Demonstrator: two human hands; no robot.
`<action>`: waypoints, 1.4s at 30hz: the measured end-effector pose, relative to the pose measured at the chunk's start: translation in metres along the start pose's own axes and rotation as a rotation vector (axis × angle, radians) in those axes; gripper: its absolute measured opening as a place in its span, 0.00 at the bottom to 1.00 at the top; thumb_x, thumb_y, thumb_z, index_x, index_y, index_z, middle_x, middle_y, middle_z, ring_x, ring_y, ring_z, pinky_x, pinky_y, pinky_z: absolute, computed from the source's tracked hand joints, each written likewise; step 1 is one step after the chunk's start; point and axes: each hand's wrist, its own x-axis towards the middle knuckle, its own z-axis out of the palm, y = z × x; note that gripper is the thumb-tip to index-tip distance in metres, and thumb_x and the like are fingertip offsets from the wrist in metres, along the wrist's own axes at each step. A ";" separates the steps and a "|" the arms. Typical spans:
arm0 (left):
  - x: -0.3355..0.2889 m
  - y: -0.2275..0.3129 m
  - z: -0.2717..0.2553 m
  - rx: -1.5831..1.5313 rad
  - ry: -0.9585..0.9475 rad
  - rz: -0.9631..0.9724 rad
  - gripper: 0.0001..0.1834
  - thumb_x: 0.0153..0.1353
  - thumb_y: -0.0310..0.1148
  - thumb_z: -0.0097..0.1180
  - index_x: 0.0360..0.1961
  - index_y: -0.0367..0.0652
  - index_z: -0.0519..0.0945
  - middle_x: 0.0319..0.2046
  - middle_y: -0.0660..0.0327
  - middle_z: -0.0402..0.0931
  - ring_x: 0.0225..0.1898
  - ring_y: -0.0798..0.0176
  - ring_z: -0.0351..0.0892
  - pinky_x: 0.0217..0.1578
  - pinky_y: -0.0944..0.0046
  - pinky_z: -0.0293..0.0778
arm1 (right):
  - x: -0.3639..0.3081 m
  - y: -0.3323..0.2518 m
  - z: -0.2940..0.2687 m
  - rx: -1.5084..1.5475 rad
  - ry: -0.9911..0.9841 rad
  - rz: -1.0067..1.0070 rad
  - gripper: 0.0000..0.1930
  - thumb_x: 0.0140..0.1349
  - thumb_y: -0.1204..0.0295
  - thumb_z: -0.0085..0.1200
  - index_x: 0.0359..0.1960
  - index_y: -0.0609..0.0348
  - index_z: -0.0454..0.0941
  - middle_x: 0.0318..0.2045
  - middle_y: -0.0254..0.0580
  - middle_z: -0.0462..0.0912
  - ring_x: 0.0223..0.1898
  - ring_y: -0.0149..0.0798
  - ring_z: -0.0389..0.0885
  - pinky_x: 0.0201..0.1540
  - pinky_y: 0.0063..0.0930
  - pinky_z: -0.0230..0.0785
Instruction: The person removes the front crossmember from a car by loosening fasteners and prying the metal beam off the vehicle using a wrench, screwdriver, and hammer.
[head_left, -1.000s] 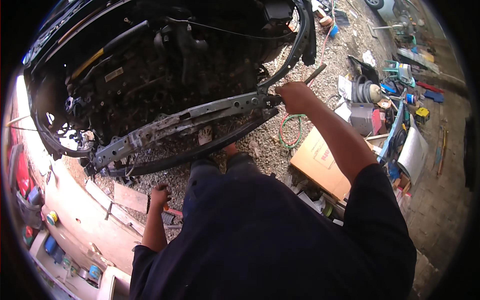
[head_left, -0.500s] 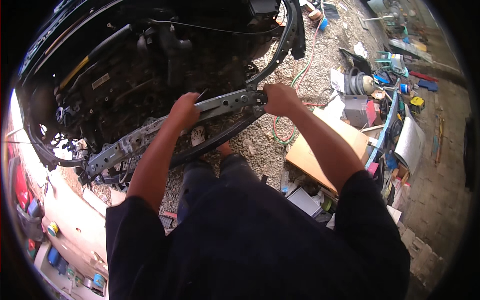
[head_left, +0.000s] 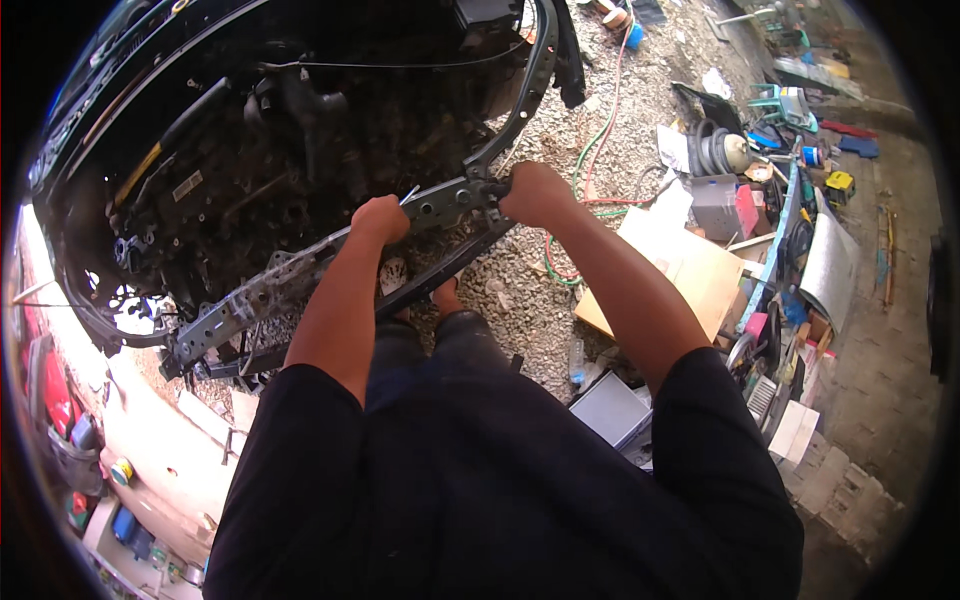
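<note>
A long grey metal crossmember (head_left: 250, 297) spans the front of a dark, stripped car front end (head_left: 300, 150). My left hand (head_left: 380, 219) is closed at the bar's upper edge, right of its middle. From that fist sticks out a thin, shiny metal tool (head_left: 410, 195); its kind is hard to make out, and the rest of it is hidden in my fingers. My right hand (head_left: 537, 195) is wrapped round the bar's right end, beside a curved dark frame piece (head_left: 520, 115). A black lower bar (head_left: 440, 268) runs below, over my feet.
Gravel (head_left: 530, 320) covers the ground. Red and green hoses (head_left: 603, 150) lie to the right. Near my right arm are a cardboard box (head_left: 690, 275), a clear bottle (head_left: 577, 360) and a grey panel (head_left: 612, 408). Mixed parts and a blue strip (head_left: 775, 245) are farther right; a pale panel (head_left: 150, 420) is at left.
My left hand has shifted right along the bar, closer to my right hand. The tool in it now shows a bright tip. The car appears farther left in the view; my right hand keeps its grip.
</note>
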 end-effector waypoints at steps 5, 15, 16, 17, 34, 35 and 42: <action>0.031 -0.021 0.006 0.025 -0.067 0.036 0.23 0.65 0.35 0.57 0.61 0.44 0.86 0.61 0.48 0.84 0.62 0.43 0.84 0.62 0.46 0.80 | -0.006 -0.013 -0.001 -0.072 0.041 -0.183 0.15 0.53 0.65 0.65 0.39 0.60 0.89 0.43 0.56 0.91 0.50 0.57 0.90 0.54 0.49 0.82; 0.061 0.058 0.006 -0.096 -0.044 0.116 0.23 0.65 0.34 0.58 0.61 0.43 0.85 0.60 0.49 0.84 0.62 0.43 0.84 0.60 0.46 0.81 | 0.011 -0.012 -0.010 -0.080 0.011 -0.244 0.17 0.52 0.65 0.66 0.41 0.60 0.88 0.42 0.55 0.90 0.49 0.58 0.89 0.53 0.49 0.81; 0.047 0.071 0.008 -0.089 -0.016 0.086 0.24 0.66 0.35 0.59 0.63 0.44 0.83 0.62 0.50 0.84 0.64 0.45 0.83 0.60 0.46 0.80 | 0.012 -0.008 -0.010 -0.092 0.014 -0.244 0.17 0.53 0.65 0.65 0.42 0.61 0.88 0.42 0.56 0.91 0.49 0.58 0.90 0.53 0.49 0.82; 0.040 0.076 0.005 -0.091 -0.005 0.083 0.24 0.66 0.35 0.59 0.63 0.44 0.83 0.62 0.50 0.84 0.64 0.45 0.83 0.60 0.46 0.80 | 0.016 -0.011 -0.015 -0.095 0.022 -0.253 0.17 0.53 0.65 0.65 0.42 0.61 0.88 0.42 0.56 0.91 0.49 0.58 0.90 0.53 0.49 0.82; -0.090 -0.058 -0.055 -0.565 0.365 0.141 0.26 0.60 0.26 0.58 0.62 0.43 0.82 0.52 0.46 0.87 0.53 0.41 0.87 0.56 0.49 0.81 | 0.037 0.006 -0.007 0.254 -0.017 -0.097 0.15 0.52 0.68 0.64 0.39 0.65 0.86 0.34 0.57 0.89 0.42 0.56 0.91 0.45 0.51 0.80; -0.115 -0.081 -0.066 -0.764 0.235 -0.011 0.27 0.59 0.26 0.59 0.62 0.44 0.83 0.50 0.46 0.88 0.51 0.42 0.89 0.54 0.50 0.81 | 0.041 0.014 0.003 0.510 -0.047 0.138 0.15 0.52 0.68 0.65 0.36 0.68 0.86 0.32 0.57 0.88 0.40 0.53 0.91 0.42 0.49 0.79; -0.209 -0.305 0.048 -0.865 0.414 -0.524 0.20 0.63 0.24 0.55 0.55 0.37 0.87 0.41 0.48 0.90 0.44 0.52 0.91 0.46 0.56 0.82 | 0.037 -0.009 -0.025 -0.172 -0.056 -0.293 0.14 0.52 0.70 0.65 0.40 0.62 0.86 0.35 0.56 0.89 0.42 0.57 0.89 0.46 0.50 0.79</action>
